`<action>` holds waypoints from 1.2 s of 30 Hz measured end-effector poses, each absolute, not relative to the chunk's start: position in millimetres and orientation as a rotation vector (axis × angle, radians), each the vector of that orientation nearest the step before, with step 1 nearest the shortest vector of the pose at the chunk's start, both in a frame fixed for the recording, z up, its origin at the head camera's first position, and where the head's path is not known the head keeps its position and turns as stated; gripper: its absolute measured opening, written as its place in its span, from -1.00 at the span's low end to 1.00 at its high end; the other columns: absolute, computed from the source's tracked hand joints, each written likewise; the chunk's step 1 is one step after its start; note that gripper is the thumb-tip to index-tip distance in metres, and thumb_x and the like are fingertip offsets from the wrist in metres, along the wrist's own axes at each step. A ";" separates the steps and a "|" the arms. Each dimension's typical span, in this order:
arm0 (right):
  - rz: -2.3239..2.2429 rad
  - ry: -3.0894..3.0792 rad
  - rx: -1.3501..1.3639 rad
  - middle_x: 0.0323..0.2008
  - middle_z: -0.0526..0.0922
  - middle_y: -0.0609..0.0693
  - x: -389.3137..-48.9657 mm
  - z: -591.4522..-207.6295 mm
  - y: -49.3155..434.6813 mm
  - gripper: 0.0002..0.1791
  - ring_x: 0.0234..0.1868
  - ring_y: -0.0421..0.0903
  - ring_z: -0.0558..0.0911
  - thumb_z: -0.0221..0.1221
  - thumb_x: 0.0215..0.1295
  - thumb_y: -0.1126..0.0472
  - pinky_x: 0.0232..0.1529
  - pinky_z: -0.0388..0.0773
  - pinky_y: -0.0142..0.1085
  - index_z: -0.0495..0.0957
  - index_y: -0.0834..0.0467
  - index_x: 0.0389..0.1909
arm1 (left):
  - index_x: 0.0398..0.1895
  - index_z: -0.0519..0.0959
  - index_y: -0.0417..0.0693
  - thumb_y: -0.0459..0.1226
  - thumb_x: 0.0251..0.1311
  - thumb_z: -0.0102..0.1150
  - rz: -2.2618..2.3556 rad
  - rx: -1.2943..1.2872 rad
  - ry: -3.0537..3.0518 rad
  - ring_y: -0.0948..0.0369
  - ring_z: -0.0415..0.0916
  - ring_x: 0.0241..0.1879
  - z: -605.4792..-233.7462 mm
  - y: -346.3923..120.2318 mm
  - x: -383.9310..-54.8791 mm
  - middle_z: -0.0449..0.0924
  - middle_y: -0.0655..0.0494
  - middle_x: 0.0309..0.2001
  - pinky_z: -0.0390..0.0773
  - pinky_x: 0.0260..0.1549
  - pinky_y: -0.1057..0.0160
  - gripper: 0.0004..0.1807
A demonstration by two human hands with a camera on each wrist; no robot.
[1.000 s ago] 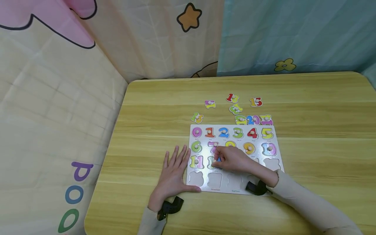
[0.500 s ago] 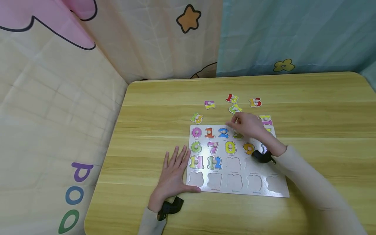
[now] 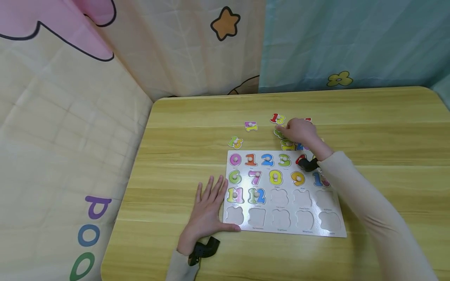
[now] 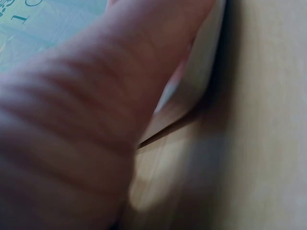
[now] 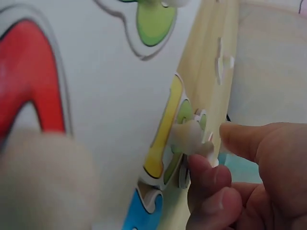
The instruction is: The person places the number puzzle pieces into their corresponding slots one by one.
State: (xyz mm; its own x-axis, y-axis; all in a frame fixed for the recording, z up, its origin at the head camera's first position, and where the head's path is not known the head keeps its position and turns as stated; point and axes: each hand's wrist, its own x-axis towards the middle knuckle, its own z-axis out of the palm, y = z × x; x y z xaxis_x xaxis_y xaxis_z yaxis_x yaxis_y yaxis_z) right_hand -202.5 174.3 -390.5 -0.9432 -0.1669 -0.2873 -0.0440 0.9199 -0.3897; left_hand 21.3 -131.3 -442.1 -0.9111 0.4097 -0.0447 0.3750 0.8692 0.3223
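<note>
A white number puzzle board (image 3: 268,207) lies on the table, with knobbed pieces 0 to 12 in their slots and several bare slots below. My left hand (image 3: 207,210) lies flat with spread fingers at the board's left edge, thumb over its lower corner. Beyond the far edge my right hand (image 3: 301,132) reaches to a loose green and yellow number piece (image 3: 278,134), partly hidden under the fingertips. In the right wrist view the thumb (image 5: 240,139) and the bent fingers (image 5: 211,191) stand apart beside its knob. The left wrist view is mostly a blurred wrist.
Near the reaching hand lie loose number pieces: a red and yellow 18 (image 3: 277,118), a green and yellow piece (image 3: 288,144) and others partly covered. Farther left are a purple and yellow piece (image 3: 251,126) and a 16 (image 3: 235,143). Curtains (image 3: 197,47) hang behind the table.
My right hand has left the 12 in its slot and moved up and away, past the board's far edge, to the loose pieces. The left hand has stayed put.
</note>
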 end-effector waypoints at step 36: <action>-0.886 2.550 -0.564 -0.64 0.38 -0.02 -148.2 -373.5 182.1 -0.70 -0.65 -0.09 0.37 0.27 0.23 0.07 -0.66 0.29 -0.30 0.41 0.18 -0.45 | 0.51 -0.19 -0.02 0.54 -0.40 0.15 0.462 0.606 2.925 0.02 -0.51 0.45 -445.4 -132.5 21.0 -0.33 0.08 0.51 -0.49 0.31 -0.11 0.45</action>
State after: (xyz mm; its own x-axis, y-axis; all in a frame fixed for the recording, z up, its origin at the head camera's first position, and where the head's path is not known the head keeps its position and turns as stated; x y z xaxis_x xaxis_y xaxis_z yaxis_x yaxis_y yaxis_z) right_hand -148.2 182.1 -373.5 -0.8467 -0.4846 -0.2197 -0.2441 0.7208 -0.6488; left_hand 21.0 -132.5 -445.4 -0.9127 0.4051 -0.0541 0.3687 0.8732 0.3185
